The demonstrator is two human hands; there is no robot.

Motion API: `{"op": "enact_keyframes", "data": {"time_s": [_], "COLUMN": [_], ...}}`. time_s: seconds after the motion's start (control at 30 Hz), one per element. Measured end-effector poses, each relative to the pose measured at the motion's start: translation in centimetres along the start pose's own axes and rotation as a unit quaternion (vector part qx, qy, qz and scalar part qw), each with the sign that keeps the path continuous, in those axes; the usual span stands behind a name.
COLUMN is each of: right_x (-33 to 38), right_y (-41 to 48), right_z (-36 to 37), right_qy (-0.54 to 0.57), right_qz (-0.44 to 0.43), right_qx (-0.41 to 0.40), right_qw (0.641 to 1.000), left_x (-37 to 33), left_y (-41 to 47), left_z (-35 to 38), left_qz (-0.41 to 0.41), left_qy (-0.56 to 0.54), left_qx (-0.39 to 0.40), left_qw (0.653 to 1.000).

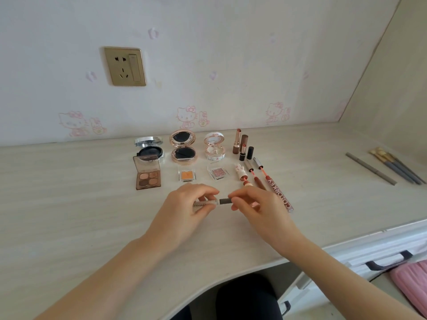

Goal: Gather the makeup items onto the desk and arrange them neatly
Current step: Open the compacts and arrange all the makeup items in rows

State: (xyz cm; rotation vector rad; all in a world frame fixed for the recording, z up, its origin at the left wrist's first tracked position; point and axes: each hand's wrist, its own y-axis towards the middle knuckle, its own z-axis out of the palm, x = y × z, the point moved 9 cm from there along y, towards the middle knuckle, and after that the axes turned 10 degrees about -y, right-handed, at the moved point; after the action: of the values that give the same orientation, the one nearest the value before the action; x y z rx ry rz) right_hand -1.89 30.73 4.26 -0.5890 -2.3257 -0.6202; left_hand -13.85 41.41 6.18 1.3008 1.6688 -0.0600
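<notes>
The pale wood-grain worktop (69,204) runs to a cartoon-print wall with a brass socket (125,66); rows of open compacts, palettes and lip tubes sit mid-worktop, brushes (397,167) well apart at the right. Just before those rows, the left hand (184,204) pinches a clear slim tube (205,202) and the right hand (256,204) pinches its dark cap (225,201), fingers narrow on each. To my judgement, keep both parts in line, move the cap straight along the axis, then lay the tube parallel beside the lip tubes.
</notes>
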Motion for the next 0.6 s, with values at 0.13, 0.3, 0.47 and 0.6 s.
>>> {"op": "enact_keyframes", "data": {"time_s": [0.13, 0.3, 0.47, 0.6], "right_x": [0.2, 0.9, 2.3, 3.0], "right_y": [-0.3, -0.8, -1.4, -1.7], "right_z": [0.4, 0.8, 1.2, 1.5], "right_qy": [-0.051, -0.105, -0.181, -0.232], "right_qz": [-0.032, -0.088, -0.154, -0.189], "right_qx": [0.000, -0.014, -0.018, -0.034], "right_qw": [0.998, 0.991, 0.971, 0.954], "left_x": [-0.7, -1.7, -2.8, -2.7], "left_y": [-0.3, -0.7, -1.1, -1.4], "left_z": [0.5, 1.3, 1.9, 2.2], "left_qz": [0.042, 0.087, 0.146, 0.164], "left_qy": [0.046, 0.127, 0.235, 0.277], "left_qx": [0.020, 0.040, 0.053, 0.053], "left_qw": [0.998, 0.987, 0.960, 0.945]}}
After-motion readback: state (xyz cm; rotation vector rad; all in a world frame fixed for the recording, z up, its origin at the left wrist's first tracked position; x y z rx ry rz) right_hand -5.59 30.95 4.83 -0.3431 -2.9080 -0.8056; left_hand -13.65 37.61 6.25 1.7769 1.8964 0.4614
